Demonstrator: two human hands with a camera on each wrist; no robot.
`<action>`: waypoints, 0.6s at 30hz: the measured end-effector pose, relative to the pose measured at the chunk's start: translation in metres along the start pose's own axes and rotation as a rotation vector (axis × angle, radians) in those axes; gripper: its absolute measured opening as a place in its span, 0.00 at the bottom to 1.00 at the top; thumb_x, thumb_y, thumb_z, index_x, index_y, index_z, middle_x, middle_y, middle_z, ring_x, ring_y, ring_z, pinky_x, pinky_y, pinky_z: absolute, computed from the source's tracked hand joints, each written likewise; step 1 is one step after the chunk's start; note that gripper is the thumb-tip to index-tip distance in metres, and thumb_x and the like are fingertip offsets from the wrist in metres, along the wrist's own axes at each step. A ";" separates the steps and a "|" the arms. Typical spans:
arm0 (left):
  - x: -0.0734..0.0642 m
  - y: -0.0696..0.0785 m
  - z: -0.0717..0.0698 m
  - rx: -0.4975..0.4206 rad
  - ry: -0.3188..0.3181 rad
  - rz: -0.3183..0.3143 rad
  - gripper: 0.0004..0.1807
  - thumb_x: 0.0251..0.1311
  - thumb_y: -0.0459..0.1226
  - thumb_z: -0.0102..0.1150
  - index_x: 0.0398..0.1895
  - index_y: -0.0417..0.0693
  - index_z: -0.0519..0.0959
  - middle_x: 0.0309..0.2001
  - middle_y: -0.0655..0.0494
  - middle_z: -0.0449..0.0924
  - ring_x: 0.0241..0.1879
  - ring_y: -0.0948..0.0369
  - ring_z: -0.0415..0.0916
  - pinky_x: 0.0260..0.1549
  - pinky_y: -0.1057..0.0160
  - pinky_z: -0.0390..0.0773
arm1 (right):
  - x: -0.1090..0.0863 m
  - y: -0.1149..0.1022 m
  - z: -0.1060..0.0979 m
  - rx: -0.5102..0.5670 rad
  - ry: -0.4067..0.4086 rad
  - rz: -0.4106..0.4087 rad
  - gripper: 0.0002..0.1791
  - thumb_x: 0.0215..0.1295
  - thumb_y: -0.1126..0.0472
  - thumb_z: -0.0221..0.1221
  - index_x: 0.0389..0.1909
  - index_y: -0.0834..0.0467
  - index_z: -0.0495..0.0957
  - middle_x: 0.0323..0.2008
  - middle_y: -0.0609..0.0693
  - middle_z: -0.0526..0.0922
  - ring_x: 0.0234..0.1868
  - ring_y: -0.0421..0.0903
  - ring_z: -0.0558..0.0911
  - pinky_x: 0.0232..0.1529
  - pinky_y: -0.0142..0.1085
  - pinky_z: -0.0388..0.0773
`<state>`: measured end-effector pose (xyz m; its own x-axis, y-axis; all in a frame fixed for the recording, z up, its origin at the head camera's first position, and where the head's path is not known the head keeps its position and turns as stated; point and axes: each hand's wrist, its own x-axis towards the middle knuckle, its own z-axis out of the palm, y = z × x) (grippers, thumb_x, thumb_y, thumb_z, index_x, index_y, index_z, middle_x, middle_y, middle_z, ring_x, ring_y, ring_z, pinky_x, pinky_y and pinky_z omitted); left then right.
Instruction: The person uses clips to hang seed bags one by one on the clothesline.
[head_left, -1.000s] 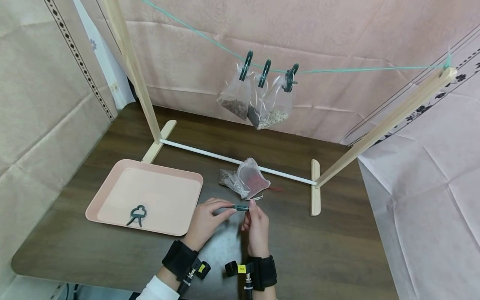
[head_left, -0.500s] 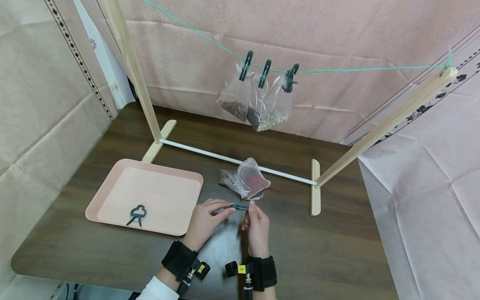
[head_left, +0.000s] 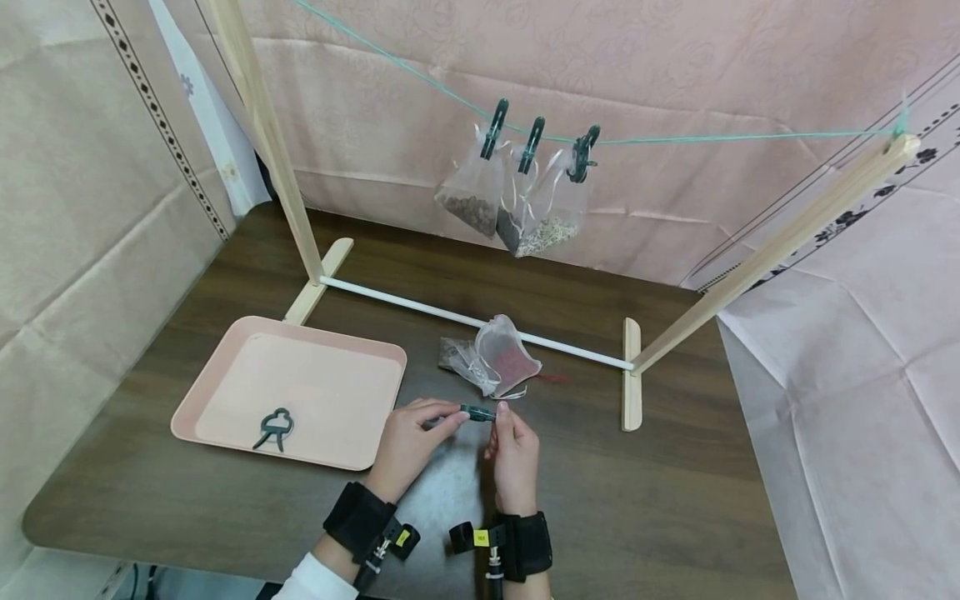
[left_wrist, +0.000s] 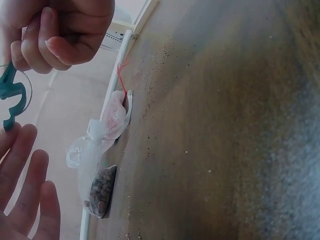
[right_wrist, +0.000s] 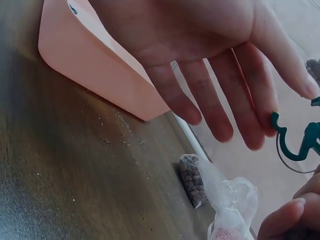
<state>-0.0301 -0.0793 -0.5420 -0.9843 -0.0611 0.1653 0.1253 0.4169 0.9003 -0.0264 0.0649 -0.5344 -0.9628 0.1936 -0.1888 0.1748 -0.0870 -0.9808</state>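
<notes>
My left hand (head_left: 411, 440) and right hand (head_left: 516, 462) meet above the table, with a dark green clothespin (head_left: 477, 413) between them. In the right wrist view, thumb and index finger of the left hand (right_wrist: 210, 55) pinch the tips of its jaws, which stand apart; the other fingers are stretched out. The right hand (left_wrist: 60, 35) pinches the opposite end, its other fingers curled. Just beyond lie a mesh bag with pink contents (head_left: 512, 362) and a clear bag of brown pellets (left_wrist: 101, 192), side by side against the white rod (head_left: 405, 307).
A pink tray (head_left: 322, 350) at the left holds another green clothespin (head_left: 277, 428). Three filled bags (head_left: 551, 225) hang by green clothespins from a teal line (head_left: 697, 138), strung between wooden posts (head_left: 780, 250). Small crumbs (left_wrist: 152, 90) lie scattered on the table.
Both hands keep almost the same place, and the clothespin turns slightly between the fingers. The hanging bags sway a little.
</notes>
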 end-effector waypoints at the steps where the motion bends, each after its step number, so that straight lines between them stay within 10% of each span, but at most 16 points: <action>1: 0.000 0.000 0.000 0.004 -0.003 0.001 0.15 0.49 0.58 0.55 0.34 0.65 0.82 0.34 0.74 0.78 0.36 0.72 0.73 0.30 0.66 0.73 | 0.000 0.000 0.000 0.004 0.001 0.001 0.26 0.59 0.41 0.51 0.14 0.57 0.63 0.12 0.48 0.61 0.15 0.42 0.63 0.19 0.37 0.68; 18: 0.000 -0.004 -0.002 0.045 -0.087 0.008 0.20 0.50 0.59 0.54 0.46 0.68 0.76 0.37 0.69 0.76 0.39 0.63 0.74 0.34 0.65 0.72 | -0.009 -0.021 0.002 0.049 -0.002 0.045 0.24 0.65 0.48 0.48 0.16 0.61 0.64 0.14 0.48 0.61 0.16 0.44 0.62 0.20 0.36 0.65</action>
<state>-0.0303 -0.0824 -0.5448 -0.9907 0.0203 0.1349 0.1291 0.4575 0.8798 -0.0215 0.0628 -0.5114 -0.9544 0.1868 -0.2329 0.2081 -0.1432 -0.9676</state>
